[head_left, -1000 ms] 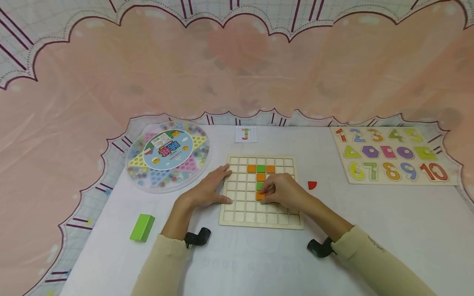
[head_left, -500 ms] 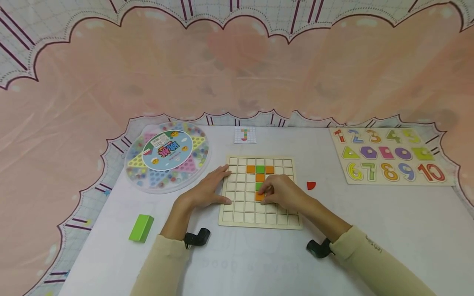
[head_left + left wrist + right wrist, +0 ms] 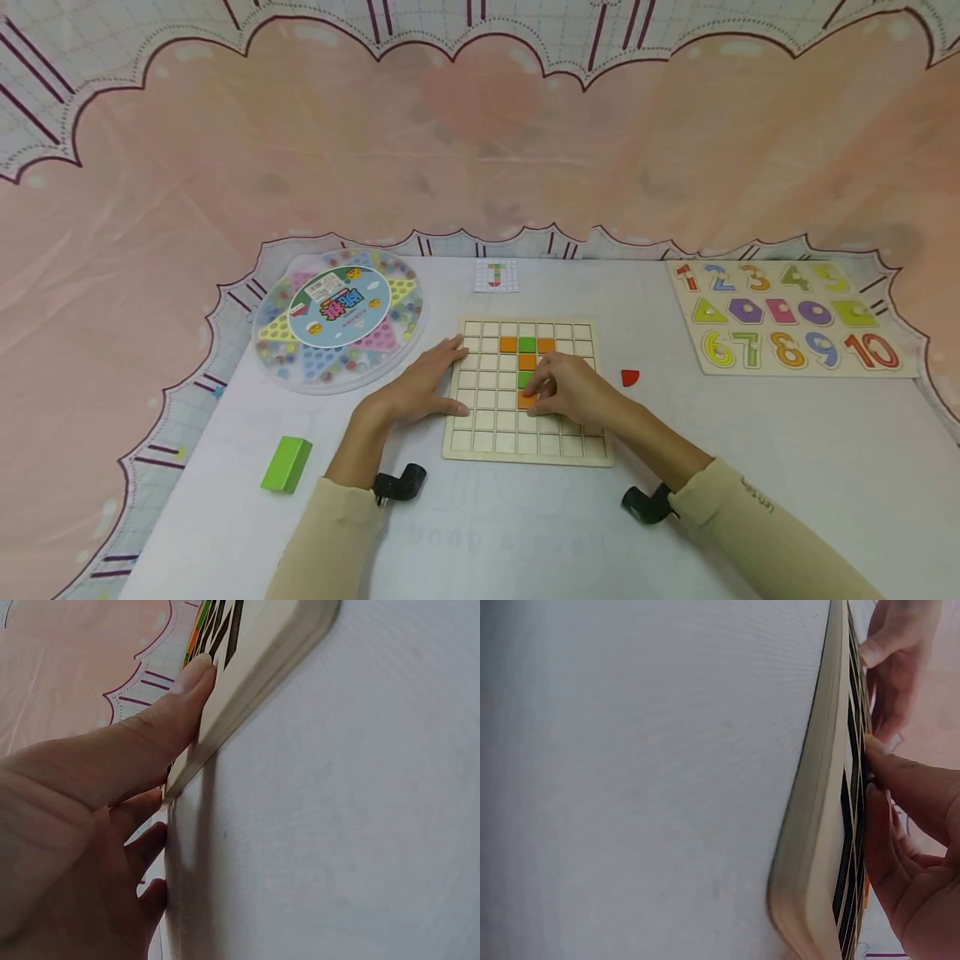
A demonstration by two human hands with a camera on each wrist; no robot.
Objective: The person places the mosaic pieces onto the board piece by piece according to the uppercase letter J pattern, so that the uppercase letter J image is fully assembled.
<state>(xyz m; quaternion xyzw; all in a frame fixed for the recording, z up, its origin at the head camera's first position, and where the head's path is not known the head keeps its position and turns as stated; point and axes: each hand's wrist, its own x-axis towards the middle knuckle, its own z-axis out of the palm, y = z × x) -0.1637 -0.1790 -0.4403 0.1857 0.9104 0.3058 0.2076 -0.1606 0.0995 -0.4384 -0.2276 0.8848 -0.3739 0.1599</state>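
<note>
A wooden grid board lies on the white table in the head view. Orange and green square tiles fill several of its cells, a row of three with a column running down from the middle, such as the green tile. My right hand pinches the lowest orange tile between thumb and fingers, down at its cell. My left hand rests on the board's left edge with the fingers spread. In the left wrist view its thumb lies on the board's frame, the other fingers beside the edge.
A red quarter-round piece lies right of the board, a green block at the left. Behind stand a small pattern card, a round marble game box and a number puzzle board.
Both hands stay at the same places on the board, and the tiles lie as before. Only the head view shifts very slightly.
</note>
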